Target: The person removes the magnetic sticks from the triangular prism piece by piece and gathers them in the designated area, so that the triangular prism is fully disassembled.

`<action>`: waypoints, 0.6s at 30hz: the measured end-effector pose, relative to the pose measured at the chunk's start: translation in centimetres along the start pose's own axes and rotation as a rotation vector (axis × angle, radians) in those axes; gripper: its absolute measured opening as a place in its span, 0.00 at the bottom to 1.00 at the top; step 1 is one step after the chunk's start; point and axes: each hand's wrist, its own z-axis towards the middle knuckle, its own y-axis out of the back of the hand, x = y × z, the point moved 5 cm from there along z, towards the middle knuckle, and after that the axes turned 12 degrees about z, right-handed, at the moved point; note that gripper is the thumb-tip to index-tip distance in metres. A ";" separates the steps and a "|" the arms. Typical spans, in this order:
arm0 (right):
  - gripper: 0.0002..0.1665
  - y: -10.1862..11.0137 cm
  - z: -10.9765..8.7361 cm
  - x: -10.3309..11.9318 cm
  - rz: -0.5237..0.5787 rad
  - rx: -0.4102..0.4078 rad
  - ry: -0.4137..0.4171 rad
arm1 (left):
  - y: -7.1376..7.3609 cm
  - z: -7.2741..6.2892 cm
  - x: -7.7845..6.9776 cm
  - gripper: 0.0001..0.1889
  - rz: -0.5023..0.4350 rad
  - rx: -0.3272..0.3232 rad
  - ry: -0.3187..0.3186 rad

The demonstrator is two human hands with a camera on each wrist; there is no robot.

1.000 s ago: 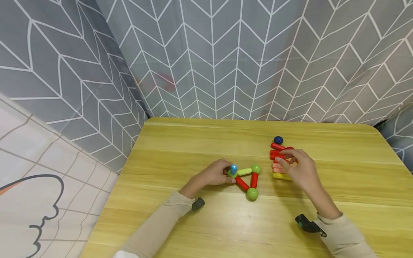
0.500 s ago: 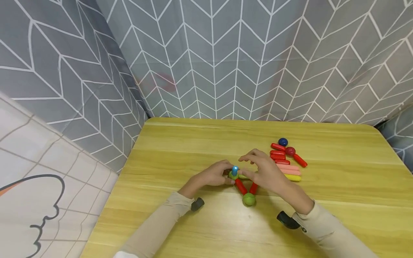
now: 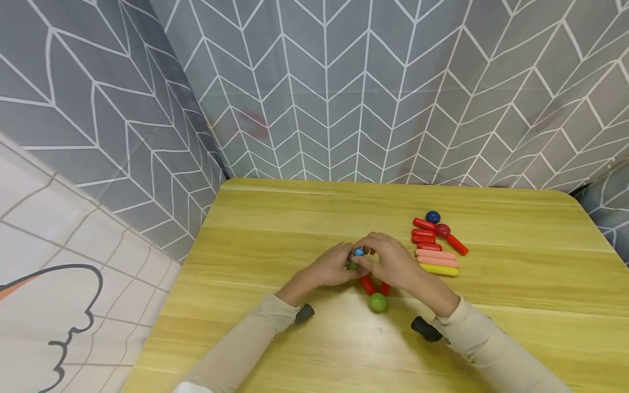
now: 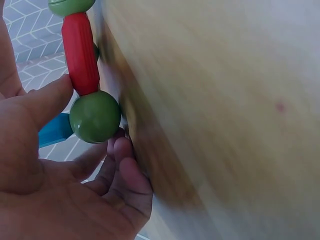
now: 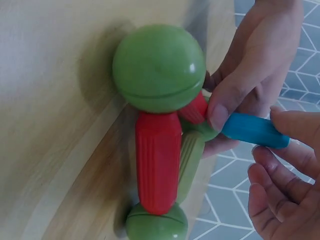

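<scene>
A triangle of green balls and magnetic rods lies on the table, its near green ball [image 3: 377,303] joined to two red rods [image 3: 367,285]. From the far-left green ball [image 4: 95,116] a blue rod [image 5: 255,130] stands upright. My left hand [image 3: 329,267] grips that ball, thumb against the joint with the red rod [image 4: 81,52]. My right hand [image 3: 393,265] pinches the blue rod near its free end between thumb and fingers. A pale green rod [image 5: 191,165] forms the triangle's third side, hidden behind the right hand in the head view.
To the right lie several short red rods [image 3: 423,233], two pink rods [image 3: 436,258] and a yellow rod [image 3: 439,269]. A red ball [image 3: 443,230] and a dark blue ball [image 3: 433,216] are beside them. A patterned curtain [image 3: 344,98] hangs behind the wooden table [image 3: 295,213].
My right hand has come left from the loose rods to the blue rod and now pinches it. The triangle's near ball has shifted slightly left and nearer. My left hand keeps its grip.
</scene>
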 end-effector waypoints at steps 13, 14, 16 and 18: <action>0.07 0.9 0.0 -2.6 0.045 0.061 -0.149 | 0.2 -0.2 0.1 0.18 -0.031 -0.001 0.027; 0.08 0.9 0.0 -2.8 0.052 0.065 -0.157 | 0.2 -0.2 0.2 0.18 -0.036 -0.001 0.025; 0.09 0.9 -0.2 -3.2 0.062 0.073 -0.171 | 0.1 -0.2 0.3 0.18 -0.047 0.002 0.023; 0.10 0.8 -0.3 -3.6 0.070 0.084 -0.186 | 0.1 -0.1 0.4 0.18 -0.059 0.006 0.021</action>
